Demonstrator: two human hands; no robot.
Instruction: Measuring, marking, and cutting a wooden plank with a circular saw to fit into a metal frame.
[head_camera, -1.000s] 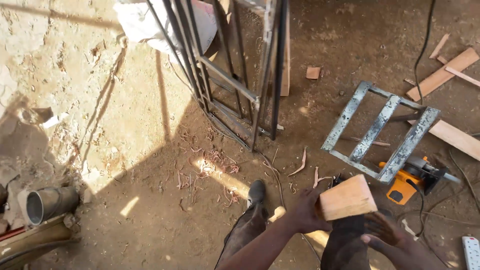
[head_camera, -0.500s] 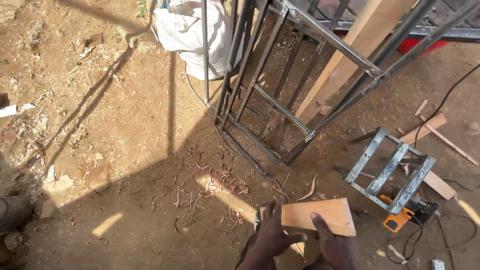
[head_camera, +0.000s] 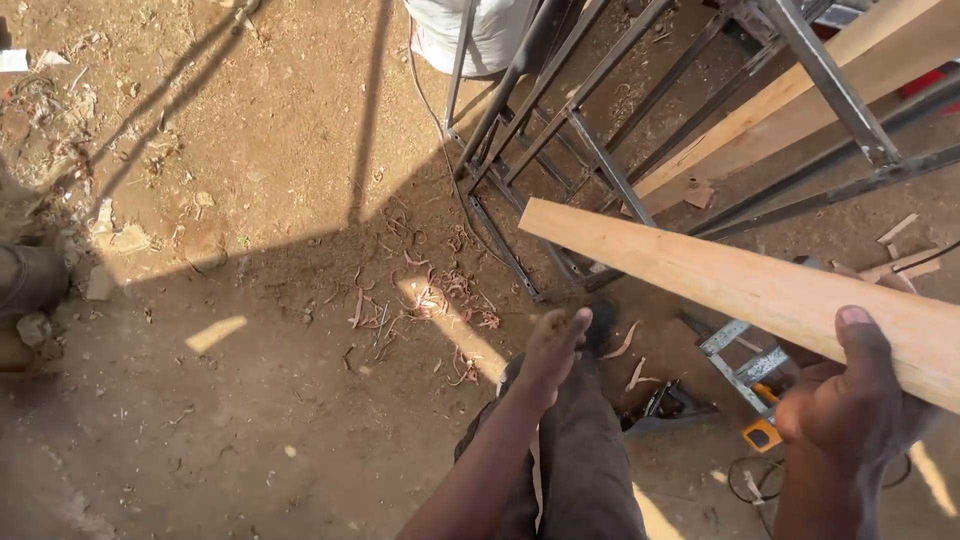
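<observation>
Smooth pale wood plank (head_camera: 740, 285), dull grey metal frame (head_camera: 600, 165), rough dirt ground (head_camera: 250, 250).

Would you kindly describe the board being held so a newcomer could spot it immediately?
Start at the dark metal frame standing on the dirt. Just in front, the right hand grips a long pale wooden plank. Unlike the similar plank leaning on the frame, it is lifted off the ground.

Metal frame (head_camera: 560, 150) blocks ahead — bare dirt ground (head_camera: 250, 300) lies open left.
</observation>
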